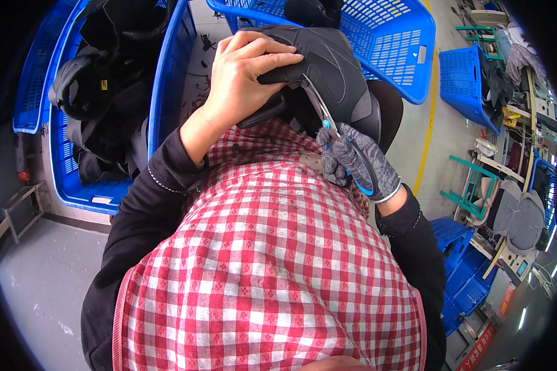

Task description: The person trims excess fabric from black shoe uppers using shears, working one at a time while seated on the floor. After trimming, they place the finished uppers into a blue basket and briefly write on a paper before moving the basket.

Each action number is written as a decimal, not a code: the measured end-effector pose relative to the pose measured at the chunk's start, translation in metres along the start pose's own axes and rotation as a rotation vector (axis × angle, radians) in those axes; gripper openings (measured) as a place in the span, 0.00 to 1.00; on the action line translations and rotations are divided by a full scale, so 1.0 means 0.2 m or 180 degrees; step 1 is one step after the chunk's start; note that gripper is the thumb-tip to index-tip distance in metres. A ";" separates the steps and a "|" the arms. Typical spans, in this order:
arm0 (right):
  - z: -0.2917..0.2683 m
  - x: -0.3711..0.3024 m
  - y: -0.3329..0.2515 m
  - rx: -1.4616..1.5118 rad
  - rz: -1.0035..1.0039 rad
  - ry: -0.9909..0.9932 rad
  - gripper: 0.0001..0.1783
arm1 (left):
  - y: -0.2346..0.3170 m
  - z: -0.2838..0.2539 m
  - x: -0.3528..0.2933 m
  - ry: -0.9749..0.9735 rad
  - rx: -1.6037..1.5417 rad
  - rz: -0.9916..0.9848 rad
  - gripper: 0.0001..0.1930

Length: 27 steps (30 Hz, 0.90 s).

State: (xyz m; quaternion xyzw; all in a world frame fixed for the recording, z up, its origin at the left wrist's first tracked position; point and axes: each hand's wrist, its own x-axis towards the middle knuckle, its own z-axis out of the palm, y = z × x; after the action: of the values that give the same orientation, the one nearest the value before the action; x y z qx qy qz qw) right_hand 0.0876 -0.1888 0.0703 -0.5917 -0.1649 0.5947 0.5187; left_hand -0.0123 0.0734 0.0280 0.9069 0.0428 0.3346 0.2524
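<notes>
A black stitched, padded fabric piece, its exact kind unclear, rests over my lap at the top of the checked apron. My bare left hand is closed on its near left edge, fingers lying over the top and the thumb underneath. In a grey knit glove, my right hand grips a pair of scissors with blue and black handles. The blades point up and to the left, their tips at the edge of the piece just right of my left fingertips. Whether fabric or thread lies between the blades is too small to tell.
On the left, a blue crate holds a heap of black padded pieces. Another blue crate stands ahead, beyond my lap. Dark scraps litter the floor between them. More crates and green-framed stands are at the right.
</notes>
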 end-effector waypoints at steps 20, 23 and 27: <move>-0.03 0.12 -0.01 -0.0408 0.0119 -0.0190 0.15 | -0.22 -0.16 0.12 -0.1625 -0.1506 -0.0004 0.15; -0.02 0.14 -0.04 -0.0976 0.0092 -0.0114 0.16 | -0.25 -0.19 0.20 -0.2096 -0.1496 -0.0097 0.15; -0.01 0.15 -0.06 -0.1178 0.0102 -0.0053 0.17 | -0.28 -0.20 0.29 -0.2497 -0.1607 -0.0069 0.14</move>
State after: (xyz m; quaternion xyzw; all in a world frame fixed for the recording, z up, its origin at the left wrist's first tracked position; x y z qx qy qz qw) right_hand 0.1018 -0.1604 0.0632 -0.6746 -0.2664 0.5673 0.3900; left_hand 0.0128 0.1540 0.0600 0.8747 -0.1292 -0.0362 0.4658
